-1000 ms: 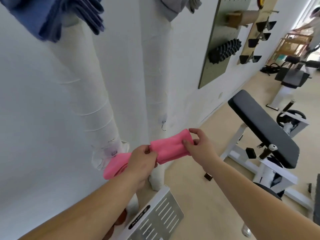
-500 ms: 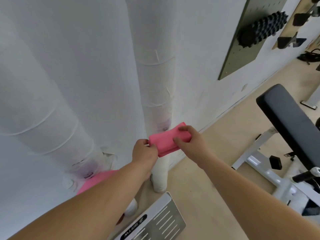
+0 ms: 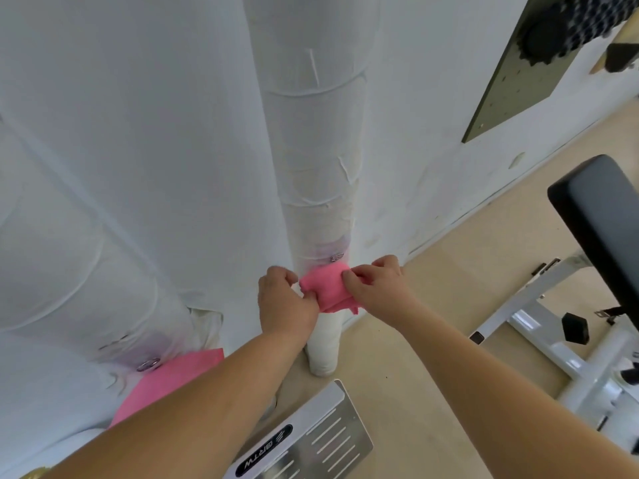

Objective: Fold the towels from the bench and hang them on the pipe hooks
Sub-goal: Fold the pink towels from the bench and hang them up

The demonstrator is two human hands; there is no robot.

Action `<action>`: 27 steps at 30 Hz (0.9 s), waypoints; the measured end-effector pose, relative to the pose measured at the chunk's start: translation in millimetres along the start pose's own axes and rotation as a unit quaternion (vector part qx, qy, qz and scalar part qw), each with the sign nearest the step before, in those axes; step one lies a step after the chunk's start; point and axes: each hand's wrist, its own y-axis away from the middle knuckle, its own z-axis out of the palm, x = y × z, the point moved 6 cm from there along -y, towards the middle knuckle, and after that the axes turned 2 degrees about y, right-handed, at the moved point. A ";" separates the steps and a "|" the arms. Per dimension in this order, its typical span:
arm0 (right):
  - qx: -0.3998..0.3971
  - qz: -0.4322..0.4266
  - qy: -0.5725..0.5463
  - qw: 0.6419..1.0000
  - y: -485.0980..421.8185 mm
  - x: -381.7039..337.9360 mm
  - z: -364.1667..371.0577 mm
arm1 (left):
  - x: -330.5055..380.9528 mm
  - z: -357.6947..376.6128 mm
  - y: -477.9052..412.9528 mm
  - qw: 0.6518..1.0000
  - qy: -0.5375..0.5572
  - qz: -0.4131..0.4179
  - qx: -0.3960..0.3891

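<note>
towel: folded pink towel [image 3: 327, 289] held against the wrapped pipe [image 3: 318, 188], just under its hook [image 3: 337, 258]
left hand [image 3: 285, 305]: pinches towel's left edge
right hand [image 3: 375, 288]: pinches top corner, likely to catch it on the hook

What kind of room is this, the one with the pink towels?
Most likely a gym. There's a padded black bench on a white metal frame, a knobbly black foam roller on a wall board, and a ridged metal footplate from some machine.
</note>
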 end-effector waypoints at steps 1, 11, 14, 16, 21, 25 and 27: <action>0.017 -0.021 0.005 1.000 0.5 -3.6 -2.7 | 9.4 -1.0 0.9 0.995 -0.035 0.089 -0.006; 0.008 -0.027 -0.085 0.996 9.6 -10.8 0.8 | 8.7 19.8 26.7 0.955 -0.116 0.195 -0.192; -0.032 -0.011 -0.131 0.991 15.0 -8.4 7.2 | 7.4 20.8 31.1 0.953 -0.111 0.148 -0.240; -0.051 -0.009 -0.149 0.987 17.3 -9.3 9.2 | 9.8 20.3 34.1 0.951 -0.097 0.109 -0.274; -0.089 -0.006 -0.127 0.988 18.8 -15.3 8.3 | 15.0 14.4 35.9 0.938 -0.111 0.089 -0.317; 0.012 -0.040 -0.032 0.999 20.5 -26.5 -9.8 | 31.1 -6.6 30.9 0.959 -0.090 0.123 -0.239; 0.057 -0.062 -0.007 0.996 25.7 -34.7 -21.3 | 37.7 -13.6 31.6 0.961 -0.086 0.132 -0.229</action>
